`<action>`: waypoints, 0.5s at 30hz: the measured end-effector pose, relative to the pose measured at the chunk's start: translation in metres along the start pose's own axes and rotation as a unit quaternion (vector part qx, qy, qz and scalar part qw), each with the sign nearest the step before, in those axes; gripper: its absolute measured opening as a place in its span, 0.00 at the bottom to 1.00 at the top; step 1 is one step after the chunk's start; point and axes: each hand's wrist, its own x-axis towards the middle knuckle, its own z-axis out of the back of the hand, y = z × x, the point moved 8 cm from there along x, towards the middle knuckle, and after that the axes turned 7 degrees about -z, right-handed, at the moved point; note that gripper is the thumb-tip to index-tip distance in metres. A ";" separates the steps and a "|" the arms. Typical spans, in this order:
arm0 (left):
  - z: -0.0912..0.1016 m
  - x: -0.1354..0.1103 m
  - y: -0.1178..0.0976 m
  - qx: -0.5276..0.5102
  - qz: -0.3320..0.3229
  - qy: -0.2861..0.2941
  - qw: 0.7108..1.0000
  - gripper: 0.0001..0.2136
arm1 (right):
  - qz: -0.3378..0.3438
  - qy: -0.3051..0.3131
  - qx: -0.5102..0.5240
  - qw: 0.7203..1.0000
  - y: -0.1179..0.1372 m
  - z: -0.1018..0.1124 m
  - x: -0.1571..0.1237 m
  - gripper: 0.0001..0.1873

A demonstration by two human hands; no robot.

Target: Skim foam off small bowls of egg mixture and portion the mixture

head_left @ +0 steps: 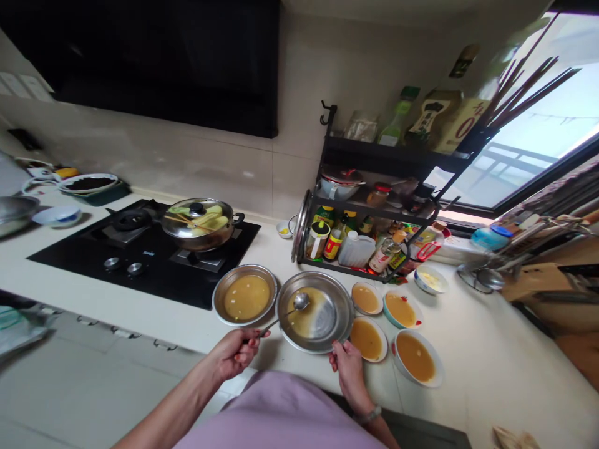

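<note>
My left hand [240,350] is wrapped round the handle of a metal spoon [301,302], whose bowl is over a wide steel basin [335,299]. A shallow layer of yellowish liquid lies toward the basin's left side. On the basin's near right rim, the fingers of my right hand [347,365] are closed. Left of it stands a second metal basin [273,282] with similar yellow liquid. To the right, several bowls hold orange-brown liquid, among them a large white bowl [438,374] and a smaller bowl [384,349] close to my right hand.
A lidded steel pan [199,240] sits on the black gas hob [84,252] at the left. Behind the basins, a black rack [384,159] holds bottles and jars, with a metal lid [302,227] leaning beside it. Further right are a small bowl [433,288] and a ladle [491,280].
</note>
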 end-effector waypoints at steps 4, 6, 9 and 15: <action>-0.003 0.003 0.018 -0.152 0.091 -0.004 0.984 0.11 | 0.000 0.002 -0.002 1.000 -0.001 0.001 0.004 0.14; -0.001 0.007 0.024 -0.191 0.101 -0.018 0.976 0.12 | 0.001 0.003 -0.006 1.000 -0.001 0.001 0.006 0.15; 0.001 0.014 0.026 -0.223 0.092 -0.031 0.970 0.15 | 0.002 0.004 -0.015 1.000 0.000 0.002 0.006 0.15; -0.006 0.021 0.015 -0.241 0.063 -0.024 0.968 0.15 | 0.005 0.013 -0.017 1.000 0.000 0.001 0.006 0.15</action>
